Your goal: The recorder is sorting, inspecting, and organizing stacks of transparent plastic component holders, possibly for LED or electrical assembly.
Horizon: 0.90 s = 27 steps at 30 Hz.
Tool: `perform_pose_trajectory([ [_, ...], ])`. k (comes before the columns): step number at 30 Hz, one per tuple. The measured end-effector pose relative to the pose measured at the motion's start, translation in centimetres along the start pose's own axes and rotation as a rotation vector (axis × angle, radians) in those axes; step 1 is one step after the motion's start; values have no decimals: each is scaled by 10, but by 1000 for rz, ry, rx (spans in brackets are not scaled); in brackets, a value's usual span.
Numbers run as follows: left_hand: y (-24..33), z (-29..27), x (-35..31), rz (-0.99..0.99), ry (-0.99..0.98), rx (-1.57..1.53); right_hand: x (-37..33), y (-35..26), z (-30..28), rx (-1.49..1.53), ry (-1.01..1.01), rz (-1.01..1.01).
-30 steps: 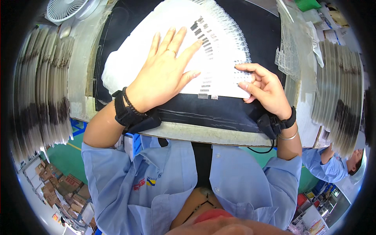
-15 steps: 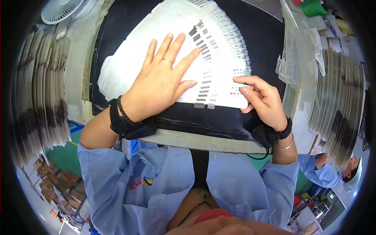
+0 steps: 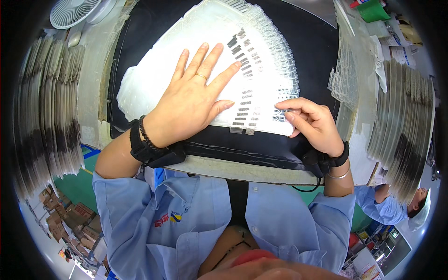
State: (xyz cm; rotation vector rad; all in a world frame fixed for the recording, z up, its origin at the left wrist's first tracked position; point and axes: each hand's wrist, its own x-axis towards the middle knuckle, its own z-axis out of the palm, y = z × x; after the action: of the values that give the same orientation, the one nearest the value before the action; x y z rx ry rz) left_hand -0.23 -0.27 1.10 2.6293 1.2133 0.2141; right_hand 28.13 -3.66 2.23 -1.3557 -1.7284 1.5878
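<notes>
A fanned stack of thin translucent white sheets (image 3: 158,70) lies on a black mat. Small dark grey marks run across the fan in a curved row, and its right edge shows many stepped clear layers. My left hand (image 3: 193,88) rests flat on the fan with fingers spread, the index fingertip by the dark marks. At the fan's near right corner my right hand (image 3: 310,119) is closed, thumb and index finger pinching the edge of the sheets. How many layers it pinches I cannot make out.
The black mat (image 3: 219,144) covers the table. Tall stacks of sheets stand at the left (image 3: 49,112) and at the right (image 3: 403,126). Loose clear plastic pieces (image 3: 345,86) lie right of the mat. A white fan (image 3: 74,11) stands at the far left. Another person (image 3: 385,205) is at the lower right.
The fanned sheets' near right corner has shifted slightly toward me. My right hand has moved a little down and stays at that corner. My left hand remains flat, nearly in place.
</notes>
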Motion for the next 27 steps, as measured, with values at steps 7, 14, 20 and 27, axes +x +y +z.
perform_pose_trajectory([
  [7,0,-1,0,-1,-5,4,0,6,-1,21,0,12],
  [14,-1,3,2,-6,55,56,0,5,4,79,16,36],
  [20,-3,6,2,-3,92,82,1,5,8,119,123,28],
  [27,-2,8,1,6,108,93,-1,1,6,152,74,13],
])
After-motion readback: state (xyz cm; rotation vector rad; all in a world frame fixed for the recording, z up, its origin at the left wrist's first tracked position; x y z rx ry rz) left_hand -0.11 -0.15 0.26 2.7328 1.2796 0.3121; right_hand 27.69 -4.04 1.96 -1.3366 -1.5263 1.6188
